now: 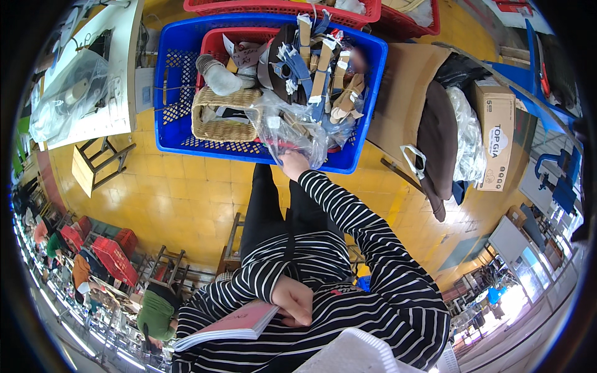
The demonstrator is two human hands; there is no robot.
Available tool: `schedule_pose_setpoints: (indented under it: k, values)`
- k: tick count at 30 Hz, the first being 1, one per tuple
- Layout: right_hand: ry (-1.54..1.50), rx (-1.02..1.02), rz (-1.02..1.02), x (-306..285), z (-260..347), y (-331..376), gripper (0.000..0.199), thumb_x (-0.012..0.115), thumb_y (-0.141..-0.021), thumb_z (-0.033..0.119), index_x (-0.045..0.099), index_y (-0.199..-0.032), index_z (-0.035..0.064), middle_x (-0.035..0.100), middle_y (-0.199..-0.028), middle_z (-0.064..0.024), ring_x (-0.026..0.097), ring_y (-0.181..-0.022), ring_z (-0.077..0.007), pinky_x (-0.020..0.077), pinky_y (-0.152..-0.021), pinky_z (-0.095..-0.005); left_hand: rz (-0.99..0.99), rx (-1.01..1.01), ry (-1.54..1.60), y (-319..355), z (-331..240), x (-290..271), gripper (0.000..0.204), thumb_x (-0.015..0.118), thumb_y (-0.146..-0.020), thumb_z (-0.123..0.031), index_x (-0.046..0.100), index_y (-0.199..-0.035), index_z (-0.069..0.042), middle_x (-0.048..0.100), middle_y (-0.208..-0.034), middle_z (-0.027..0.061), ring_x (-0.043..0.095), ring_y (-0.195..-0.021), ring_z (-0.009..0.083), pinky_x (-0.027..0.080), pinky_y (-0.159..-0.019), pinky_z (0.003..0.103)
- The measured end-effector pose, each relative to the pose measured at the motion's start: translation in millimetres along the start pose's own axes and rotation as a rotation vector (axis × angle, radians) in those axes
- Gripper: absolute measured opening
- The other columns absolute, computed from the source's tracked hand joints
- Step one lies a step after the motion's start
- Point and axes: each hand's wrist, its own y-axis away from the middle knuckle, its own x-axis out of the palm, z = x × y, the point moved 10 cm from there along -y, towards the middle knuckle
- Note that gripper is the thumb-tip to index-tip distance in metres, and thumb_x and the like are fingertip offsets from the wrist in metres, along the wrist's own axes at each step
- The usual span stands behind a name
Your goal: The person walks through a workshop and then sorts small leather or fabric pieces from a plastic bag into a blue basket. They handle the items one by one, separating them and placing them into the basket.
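Observation:
My right hand (293, 165) reaches forward to the near rim of a blue plastic crate (186, 148). Its fingers are closed on the edge of a clear plastic bag (289, 127), which lies over the crate's contents. My left arm is bent across my body, with a pink-covered notebook (233, 321) tucked under it. The left hand (293, 303) is curled closed at the notebook's corner; its fingertips are partly hidden. Inside the crate are a woven straw basket (227, 127), bundled denim and tan strips (319, 84) and a white cone-shaped roll (219, 78).
A white table (124, 68) with plastic-wrapped items stands at the left, a wooden stool (93, 166) below it. Red crates (280, 7) sit behind. To the right are cardboard (404, 81), dark brown fabric (435, 137) and a carton (495, 137). Other people work at the lower left.

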Motion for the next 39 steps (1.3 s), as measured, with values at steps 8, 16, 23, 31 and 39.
schedule_pose_setpoints:
  k: [8, 16, 23, 31, 39]
  values:
    - [0.291, 0.277, -0.463, -68, -31, -1, 0.034, 0.054, -0.084, 0.021, 0.054, -0.117, 0.0143, 0.058, -0.11, -0.017, 0.054, -0.105, -0.0352, 0.0435, -0.089, -0.0439, 0.003, 0.049, -0.019, 2, -1, 0, 0.054, 0.036, -0.102, -0.035, 0.052, -0.059, -0.007, 0.043, -0.045, 0.0018, 0.045, -0.038, 0.0146, 0.032, -0.04, 0.029]
    - [-0.145, 0.001, -0.105, -3, -33, -9, 0.026, 0.048, -0.084, 0.008, 0.06, -0.107, 0.0073, 0.06, -0.106, -0.0166, 0.056, -0.104, -0.0358, 0.0448, -0.09, -0.0421, 0.0, 0.052, -0.024, 4, -1, 4, 0.054, 0.036, -0.102, -0.035, 0.052, -0.059, -0.007, 0.043, -0.045, 0.001, 0.045, -0.038, 0.0131, 0.032, -0.04, 0.028]
    - [0.017, 0.153, -0.634, -70, -52, -26, 0.035, 0.055, -0.081, 0.005, 0.054, -0.114, -0.0067, 0.05, -0.121, -0.0222, 0.047, -0.115, -0.0381, 0.0381, -0.099, -0.0418, 0.006, 0.041, -0.008, 8, 5, 4, 0.053, 0.036, -0.102, -0.035, 0.053, -0.06, -0.007, 0.043, -0.044, 0.0012, 0.044, -0.038, 0.013, 0.032, -0.04, 0.028]
    - [0.415, 0.355, -0.409, -67, -58, -43, 0.057, 0.075, -0.069, 0.026, 0.052, -0.115, 0.0008, 0.046, -0.121, -0.0139, 0.044, -0.116, -0.029, 0.0365, -0.096, -0.0398, -0.007, 0.061, -0.016, 11, 1, 8, 0.053, 0.036, -0.102, -0.034, 0.054, -0.06, -0.006, 0.044, -0.045, 0.0017, 0.045, -0.038, 0.0135, 0.032, -0.04, 0.028]
    - [0.232, 0.228, -0.473, -64, -59, -22, 0.053, 0.075, -0.061, 0.011, 0.05, -0.107, 0.0001, 0.047, -0.113, -0.0177, 0.05, -0.108, -0.0363, 0.0439, -0.092, -0.0399, 0.009, 0.088, -0.022, 13, -3, 9, 0.053, 0.036, -0.102, -0.034, 0.055, -0.061, -0.006, 0.044, -0.045, 0.0017, 0.045, -0.038, 0.0131, 0.032, -0.04, 0.028]
